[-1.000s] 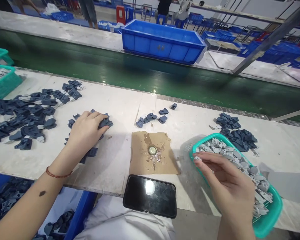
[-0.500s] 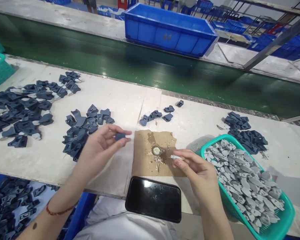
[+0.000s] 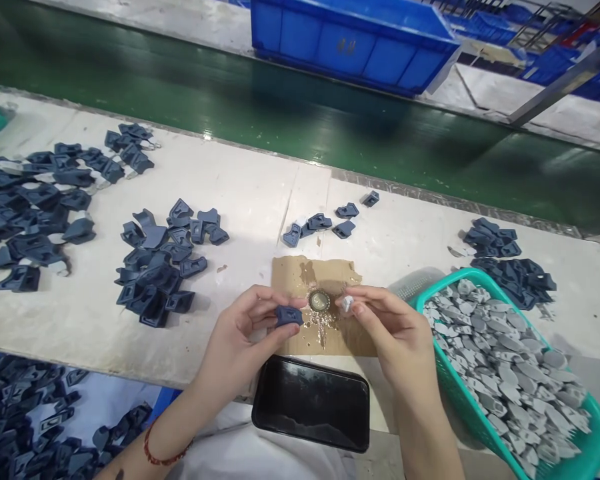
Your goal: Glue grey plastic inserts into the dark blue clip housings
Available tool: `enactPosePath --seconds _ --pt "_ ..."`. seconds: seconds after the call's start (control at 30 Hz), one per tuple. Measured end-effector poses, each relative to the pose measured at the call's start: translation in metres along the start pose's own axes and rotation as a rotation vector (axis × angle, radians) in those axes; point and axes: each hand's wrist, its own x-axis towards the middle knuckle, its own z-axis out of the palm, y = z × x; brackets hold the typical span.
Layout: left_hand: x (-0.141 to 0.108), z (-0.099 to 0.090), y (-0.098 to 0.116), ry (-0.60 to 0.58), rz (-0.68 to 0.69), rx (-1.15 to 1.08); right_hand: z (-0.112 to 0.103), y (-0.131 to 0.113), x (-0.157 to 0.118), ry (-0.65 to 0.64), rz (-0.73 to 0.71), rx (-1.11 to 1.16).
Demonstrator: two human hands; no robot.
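My left hand (image 3: 253,330) pinches a dark blue plastic part (image 3: 289,316) over the left side of a brown cardboard piece (image 3: 290,272). A small light grey part (image 3: 347,304) is between the thumb and fingers of my right hand (image 3: 390,327), over the cardboard's right side. Between the two hands a small round dish (image 3: 319,301) sits on the cardboard, with wet, shiny spots around it. The two held parts are apart. Just below the cardboard lies a black phone (image 3: 311,403).
A green basket (image 3: 597,420) of grey parts stands at the right. Piles of blue parts lie at left (image 3: 40,200), centre-left (image 3: 153,273) and right (image 3: 515,280); several more lie behind the cardboard. A blue crate (image 3: 350,47) stands beyond the green belt (image 3: 220,110).
My left hand has moved right and down with the blue part, to the cardboard. My right hand still holds the grey part, now slightly higher and turned. The view has shifted a little.
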Motion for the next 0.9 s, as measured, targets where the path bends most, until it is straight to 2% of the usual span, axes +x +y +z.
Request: enactPosePath --seconds 0.2,0.33,0.43,0.63,0.77,0.9 --pt "-0.001 0.001 -0.01 0.022 0.025 0.056 0.005 0.002 -0.003 0.016 -0.006 -0.03" --pt "-0.001 0.001 -0.01 0.027 0.036 0.099 0.005 0.006 -0.004 0.08 -0.023 -0.054" --pt "-0.002 0.001 -0.009 0.044 0.06 0.145 0.006 0.011 -0.005 0.054 -0.119 -0.123" --pt "-0.003 0.001 -0.008 0.074 0.083 0.236 0.008 0.012 -0.005 -0.033 -0.337 -0.45" --pt "-0.002 0.002 -0.009 0.04 0.01 0.1 0.009 0.01 -0.005 -0.081 -0.43 -0.521" --pt "-0.001 0.004 -0.008 -0.005 -0.006 0.036 0.01 0.01 -0.006 -0.059 -0.462 -0.52"
